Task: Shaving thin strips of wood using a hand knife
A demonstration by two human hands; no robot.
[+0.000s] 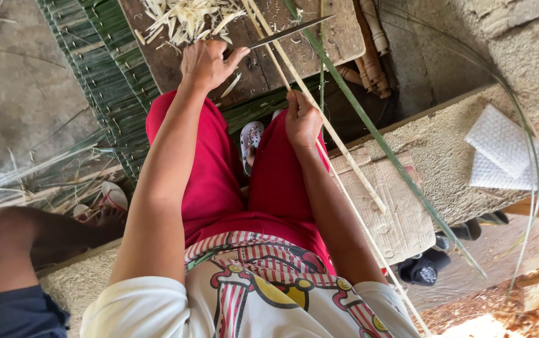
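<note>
Gripping a knife point(288, 32) by its handle, the left hand point(207, 62) sits closed at about eleven o'clock over the wooden surface point(263, 69), the blade pointing out toward two o'clock. The right hand point(302, 120), nearer the body at about one o'clock, is closed around a pale split strip point(338, 147). That strip's long axis runs diagonally from eleven o'clock on the surface, under the blade, through the right hand and on past the right forearm toward five o'clock. The blade crosses the strip just beyond the right hand, so the left hand is the nearer to the crossing point. A green stalk point(382, 141) lies roughly parallel further right. Pale shavings point(188, 19) pile at twelve o'clock.
</note>
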